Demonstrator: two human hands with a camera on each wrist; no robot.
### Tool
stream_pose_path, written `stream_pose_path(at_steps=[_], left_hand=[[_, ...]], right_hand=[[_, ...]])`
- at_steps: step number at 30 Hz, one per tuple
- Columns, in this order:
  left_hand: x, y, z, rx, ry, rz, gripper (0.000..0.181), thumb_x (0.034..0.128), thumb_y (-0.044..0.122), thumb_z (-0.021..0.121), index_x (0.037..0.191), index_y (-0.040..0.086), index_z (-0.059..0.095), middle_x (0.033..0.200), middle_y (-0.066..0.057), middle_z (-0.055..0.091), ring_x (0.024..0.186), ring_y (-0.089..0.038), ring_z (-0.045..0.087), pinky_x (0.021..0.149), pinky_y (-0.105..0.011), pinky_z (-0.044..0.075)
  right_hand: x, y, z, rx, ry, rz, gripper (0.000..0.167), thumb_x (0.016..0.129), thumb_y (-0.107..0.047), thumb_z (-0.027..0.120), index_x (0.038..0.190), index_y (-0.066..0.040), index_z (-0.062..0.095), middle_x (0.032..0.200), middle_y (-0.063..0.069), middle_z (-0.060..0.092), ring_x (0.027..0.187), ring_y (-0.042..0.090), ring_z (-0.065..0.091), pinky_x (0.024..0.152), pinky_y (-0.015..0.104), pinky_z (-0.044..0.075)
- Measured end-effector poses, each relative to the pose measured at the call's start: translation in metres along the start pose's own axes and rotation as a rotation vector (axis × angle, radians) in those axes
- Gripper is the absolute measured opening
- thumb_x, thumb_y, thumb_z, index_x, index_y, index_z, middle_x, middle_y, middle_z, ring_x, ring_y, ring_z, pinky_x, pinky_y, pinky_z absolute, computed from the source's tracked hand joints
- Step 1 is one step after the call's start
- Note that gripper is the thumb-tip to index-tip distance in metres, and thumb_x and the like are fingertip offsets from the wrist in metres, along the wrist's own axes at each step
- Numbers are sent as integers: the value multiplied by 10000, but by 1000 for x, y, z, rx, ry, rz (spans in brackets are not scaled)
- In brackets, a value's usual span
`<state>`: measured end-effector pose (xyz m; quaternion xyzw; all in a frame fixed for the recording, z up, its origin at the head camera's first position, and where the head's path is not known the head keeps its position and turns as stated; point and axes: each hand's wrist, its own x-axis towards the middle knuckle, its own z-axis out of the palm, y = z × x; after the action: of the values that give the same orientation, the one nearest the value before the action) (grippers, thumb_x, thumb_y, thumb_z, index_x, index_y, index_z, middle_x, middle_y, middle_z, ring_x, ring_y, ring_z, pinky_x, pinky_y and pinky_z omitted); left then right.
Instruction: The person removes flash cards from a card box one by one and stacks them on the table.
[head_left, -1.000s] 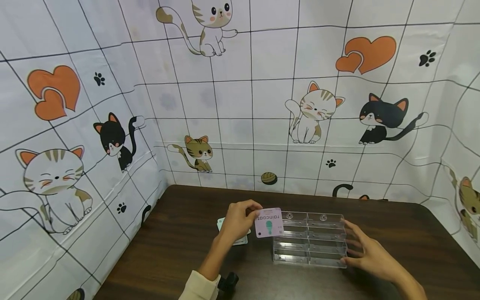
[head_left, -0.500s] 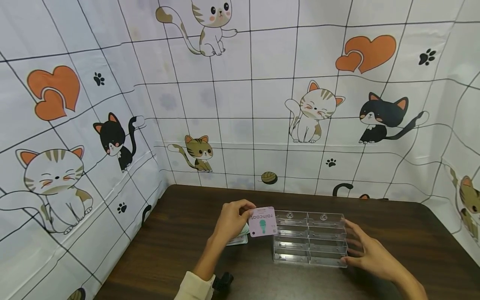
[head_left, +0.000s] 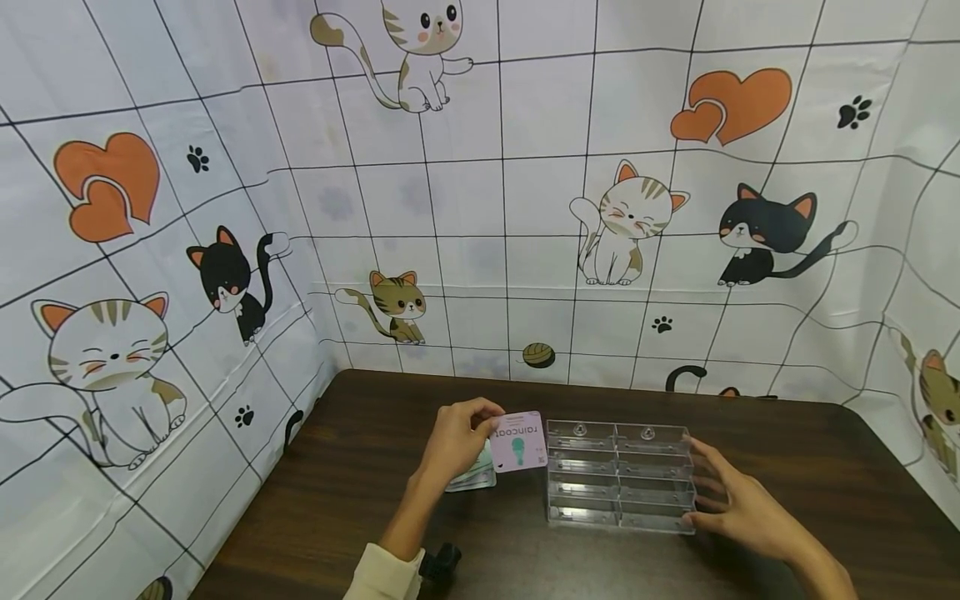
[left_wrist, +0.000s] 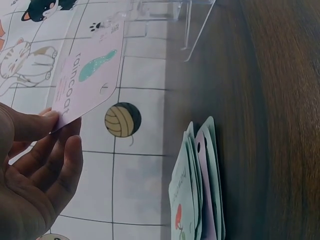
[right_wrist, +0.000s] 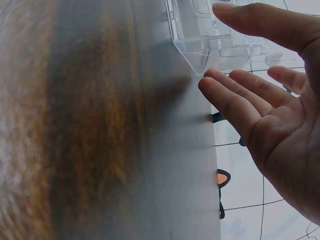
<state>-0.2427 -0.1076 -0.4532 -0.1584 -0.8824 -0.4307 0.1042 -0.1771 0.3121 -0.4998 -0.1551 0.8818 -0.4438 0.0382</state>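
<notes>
A pink square card (head_left: 519, 451) printed "raincoat" with a teal shape is pinched at its edge by my left hand (head_left: 452, 443); the thumb presses on its face in the left wrist view. Just to its right stands a clear plastic tiered rack (head_left: 619, 492) with two columns of slots. My right hand (head_left: 742, 510) is at the rack's right side with fingers extended, thumb near the front corner and fingertips touching or very close to it. Below the left hand, partly hidden by it, sits a small pile of pastel cards (left_wrist: 185, 195), mostly pale green with a pink one among them.
Everything stands on a dark brown wooden table (head_left: 322, 492). A white sheet (head_left: 465, 200) with cat drawings hangs behind and to the sides of the table. A black strap device (head_left: 441, 563) is on the left wrist.
My left hand has drawn the card leftward, from overlapping the rack's left edge to beside it, over the card pile. My right hand and the rack have stayed put.
</notes>
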Motion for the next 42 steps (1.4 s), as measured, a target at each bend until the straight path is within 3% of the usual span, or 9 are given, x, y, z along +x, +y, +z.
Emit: stream_pose_path(at_steps=[26, 33, 42], left_hand=[[-3, -13, -15, 10, 24, -17, 121, 1012, 40, 716, 1080, 84, 806, 936, -55, 792, 740, -93, 629, 642, -225, 479], [-4, -17, -19, -19, 27, -37, 119, 1016, 40, 711, 1080, 83, 801, 944, -82, 790, 716, -135, 655, 511, -221, 492], [-4, -20, -24, -9, 30, -62, 120, 1018, 48, 709, 1080, 92, 802, 946, -68, 787, 737, -120, 653, 564, -229, 491]], right_hand=[[2, 1, 0, -4, -8, 13, 1200, 794, -60, 931, 1685, 15, 129, 1542, 492, 373, 1281, 666, 574, 888, 419, 640], [1, 1, 0, -9, -2, 2, 1192, 798, -61, 929, 1683, 17, 134, 1533, 496, 377, 1274, 670, 573, 885, 423, 641], [0, 2, 0, -12, -1, -12, 1181, 803, -65, 927, 1677, 22, 139, 1519, 510, 377, 1261, 685, 570, 875, 431, 643]])
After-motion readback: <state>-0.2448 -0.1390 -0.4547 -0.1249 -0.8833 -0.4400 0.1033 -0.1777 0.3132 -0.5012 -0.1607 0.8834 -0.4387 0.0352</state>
